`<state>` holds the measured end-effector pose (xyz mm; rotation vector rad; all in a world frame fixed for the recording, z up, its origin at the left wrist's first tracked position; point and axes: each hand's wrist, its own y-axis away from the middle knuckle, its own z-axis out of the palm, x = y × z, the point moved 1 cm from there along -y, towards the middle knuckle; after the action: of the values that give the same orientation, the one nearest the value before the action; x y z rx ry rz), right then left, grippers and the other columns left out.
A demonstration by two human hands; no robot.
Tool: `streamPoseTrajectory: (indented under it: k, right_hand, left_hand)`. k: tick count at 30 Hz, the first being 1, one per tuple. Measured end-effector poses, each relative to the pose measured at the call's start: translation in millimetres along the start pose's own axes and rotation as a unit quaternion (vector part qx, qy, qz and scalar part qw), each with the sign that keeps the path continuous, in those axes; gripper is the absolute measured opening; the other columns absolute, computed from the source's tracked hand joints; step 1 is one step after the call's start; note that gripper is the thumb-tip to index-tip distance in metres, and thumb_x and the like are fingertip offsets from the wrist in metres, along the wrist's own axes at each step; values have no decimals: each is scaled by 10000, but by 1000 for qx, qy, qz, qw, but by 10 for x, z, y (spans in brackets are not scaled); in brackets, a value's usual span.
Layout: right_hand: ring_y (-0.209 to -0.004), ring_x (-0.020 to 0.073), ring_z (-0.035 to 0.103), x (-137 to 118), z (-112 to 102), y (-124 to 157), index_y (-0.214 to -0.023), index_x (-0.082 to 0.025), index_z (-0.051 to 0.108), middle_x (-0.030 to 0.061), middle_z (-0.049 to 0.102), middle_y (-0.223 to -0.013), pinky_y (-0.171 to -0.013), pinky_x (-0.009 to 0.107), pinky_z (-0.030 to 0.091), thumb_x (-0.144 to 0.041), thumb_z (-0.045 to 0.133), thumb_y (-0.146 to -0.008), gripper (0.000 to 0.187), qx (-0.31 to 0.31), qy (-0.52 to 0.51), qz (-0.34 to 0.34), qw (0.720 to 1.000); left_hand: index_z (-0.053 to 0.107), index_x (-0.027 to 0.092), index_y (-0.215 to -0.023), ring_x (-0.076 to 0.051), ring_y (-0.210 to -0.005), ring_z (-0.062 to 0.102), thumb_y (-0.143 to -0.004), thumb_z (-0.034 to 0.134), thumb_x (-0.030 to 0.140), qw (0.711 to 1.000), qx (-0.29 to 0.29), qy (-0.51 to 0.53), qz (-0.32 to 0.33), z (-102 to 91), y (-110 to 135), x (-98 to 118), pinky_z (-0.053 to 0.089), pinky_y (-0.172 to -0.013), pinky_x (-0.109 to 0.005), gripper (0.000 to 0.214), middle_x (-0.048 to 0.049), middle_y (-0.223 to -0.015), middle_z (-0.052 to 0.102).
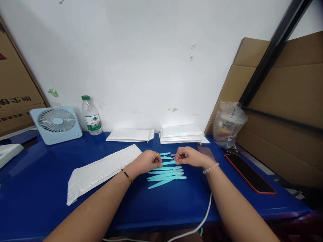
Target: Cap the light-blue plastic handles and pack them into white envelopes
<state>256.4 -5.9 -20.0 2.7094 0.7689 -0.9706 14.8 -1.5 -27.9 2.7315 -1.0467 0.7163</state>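
Several turquoise eyebrow razors (pixel 165 175) lie side by side in a loose fan on the blue table. My left hand (pixel 151 160) pinches the left end of one eyebrow razor (pixel 168 163) just above that fan. At the same razor's right end, the fingers of my right hand (pixel 186 157) are pinched together. Two more turquoise razors (pixel 166 157) lie just beyond, between my hands. Small clear plastic pieces (pixel 173 155) sit by my right fingertips, partly hidden. Beside my left wrist lies a long white padded packet (pixel 101 171).
White packets (pixel 130 134) and a stack of more (pixel 181 133) lie along the wall. A light-blue fan (pixel 58 124) and water bottle (pixel 91 116) stand back left. At right are a bagged drink cup (pixel 227 126), a red-edged phone (pixel 249 173), another phone (pixel 206 152) and a white cable (pixel 205 215).
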Motion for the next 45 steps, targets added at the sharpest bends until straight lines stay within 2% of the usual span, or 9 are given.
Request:
streamPoseTrajectory:
  k: [6, 10, 14, 23, 25, 28, 32, 37, 45]
  right_hand:
    - [-706, 160, 561, 75, -88, 27, -785, -173, 671, 41, 619, -802, -596, 240, 421, -336, 677, -696, 186, 72, 27, 37, 996]
    - [-742, 153, 550, -22, -52, 45, -804, -179, 681, 30, 581, -839, -639, 240, 429, -344, 699, -683, 205, -13, 16, -20, 1000]
    - [-711, 143, 527, -73, 4, 43, -750, -173, 682, 23, 555, -810, -613, 237, 412, -352, 713, -666, 200, -64, 56, -16, 996]
    - [-699, 153, 556, 103, -97, 51, -802, -170, 646, 25, 619, -790, -599, 245, 421, -331, 676, -687, 200, 44, 13, 39, 998]
    - [-719, 150, 553, 45, -106, 68, -812, -174, 660, 26, 611, -817, -610, 240, 424, -358, 687, -680, 228, 26, 8, 13, 1000]
    - [-690, 136, 532, -65, -60, 80, -756, -175, 685, 17, 595, -790, -589, 228, 409, -376, 720, -649, 231, -57, 29, -22, 998]
    - [-616, 113, 489, -127, 25, 66, -716, -170, 690, 7, 576, -734, -542, 219, 372, -327, 709, -660, 168, -103, 70, -26, 992]
    - [-656, 122, 498, -98, 23, 60, -761, -166, 661, 21, 561, -797, -564, 221, 384, -301, 662, -713, 144, -60, 77, -17, 995]
    - [-718, 155, 531, 25, -116, 96, -790, -173, 648, 32, 572, -828, -613, 245, 414, -384, 666, -715, 224, 37, 66, 26, 997]
  left_hand:
    - [654, 229, -821, -149, -687, 561, -737, 587, 376, 996, 60, -47, -54, -109, -1, -180, 335, -558, -237, 182, 9, -762, 637]
    - [659, 232, -877, -156, -758, 571, -702, 619, 460, 998, 48, -42, -1, -78, 18, -83, 364, -607, -234, 290, -5, -854, 623]
    - [670, 228, -773, -138, -685, 558, -717, 611, 448, 999, 5, -47, 16, -11, 15, 2, 337, -557, -228, 235, 3, -767, 629]
    - [660, 219, -776, -136, -658, 554, -699, 634, 408, 993, 61, -65, -77, -174, 37, -167, 319, -539, -229, 205, 9, -760, 642]
    - [665, 221, -810, -135, -677, 560, -688, 636, 446, 995, 59, -47, -62, -183, 55, -123, 331, -547, -225, 258, 7, -791, 638]
    - [678, 219, -796, -128, -666, 562, -658, 650, 489, 1000, 1, -14, -14, -132, 77, -9, 338, -534, -216, 304, 9, -777, 636]
    - [682, 226, -747, -113, -611, 554, -682, 633, 426, 999, -46, -2, -2, -62, 93, 90, 330, -507, -206, 216, 20, -720, 655]
    - [674, 233, -723, -113, -598, 555, -723, 584, 341, 999, -42, -23, 0, -63, 96, 102, 323, -508, -207, 140, 24, -705, 669]
    - [672, 226, -766, -145, -675, 571, -724, 605, 382, 993, 49, -98, -53, -179, 68, -86, 323, -558, -232, 174, -1, -778, 669]
